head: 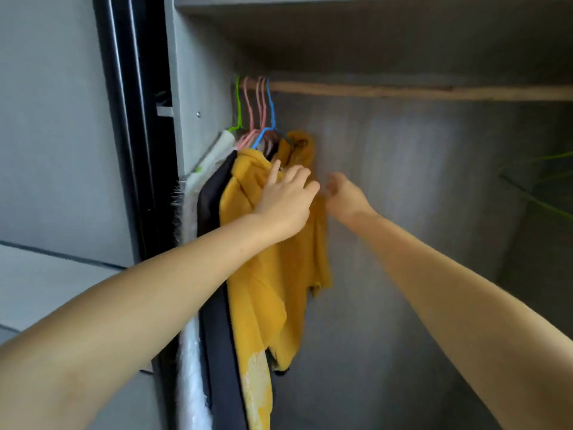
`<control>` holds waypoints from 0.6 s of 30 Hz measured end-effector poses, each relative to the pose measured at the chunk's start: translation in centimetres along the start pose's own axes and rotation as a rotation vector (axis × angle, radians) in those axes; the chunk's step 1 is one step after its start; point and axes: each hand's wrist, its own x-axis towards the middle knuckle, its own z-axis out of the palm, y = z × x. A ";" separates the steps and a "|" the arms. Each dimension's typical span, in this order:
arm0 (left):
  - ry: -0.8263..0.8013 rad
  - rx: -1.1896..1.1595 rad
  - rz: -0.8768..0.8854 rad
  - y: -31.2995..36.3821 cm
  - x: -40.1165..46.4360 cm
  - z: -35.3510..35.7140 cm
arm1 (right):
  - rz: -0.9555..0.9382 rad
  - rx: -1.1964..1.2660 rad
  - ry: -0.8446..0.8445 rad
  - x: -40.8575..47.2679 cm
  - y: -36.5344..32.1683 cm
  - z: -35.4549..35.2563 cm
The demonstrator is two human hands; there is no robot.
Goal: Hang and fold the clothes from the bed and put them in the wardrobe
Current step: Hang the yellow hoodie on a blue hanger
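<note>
Inside the wardrobe, a wooden rail (403, 91) carries several hangers at its left end. A mustard-yellow garment (273, 290) hangs from a blue hanger (270, 113). Beside it on the left hang a black garment (214, 193) and a white garment (204, 169) on pink and green hangers. My left hand (285, 203) rests with straight fingers on the yellow garment's shoulder. My right hand (344, 197) is just right of it at the garment's far edge, fingers curled; whether it pinches the cloth is unclear.
The wardrobe's grey back wall (418, 212) is bare to the right of the clothes. A shelf (372, 29) runs above the rail. Green hangers (539, 181) show blurred at the right edge. A black door frame (130, 135) stands at the left.
</note>
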 end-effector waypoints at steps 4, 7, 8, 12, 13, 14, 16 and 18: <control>-0.110 -0.225 0.137 8.1 -2.7 2.1 | 0.105 -0.117 0.010 -9.0 4.8 -2.6; -0.175 -0.398 0.258 15.7 -5.0 3.9 | 0.228 -0.219 0.029 -16.8 8.6 -5.0; -0.193 -0.468 0.296 18.4 -5.8 4.2 | 0.269 -0.251 0.031 -19.4 9.8 -6.0; -0.207 -0.687 0.474 28.7 -8.3 3.6 | 0.435 -0.340 0.097 -29.2 13.4 -11.6; -0.203 -0.732 0.518 31.3 -8.9 3.0 | 0.493 -0.356 0.131 -31.7 14.3 -13.2; -0.203 -0.776 0.567 33.8 -9.6 2.1 | 0.551 -0.374 0.170 -34.3 15.2 -14.9; -0.223 -0.855 0.676 38.6 -11.1 0.1 | 0.671 -0.398 0.250 -39.3 16.8 -17.9; -0.259 -0.912 0.787 43.4 -12.7 -2.2 | 0.783 -0.411 0.298 -44.4 18.0 -20.7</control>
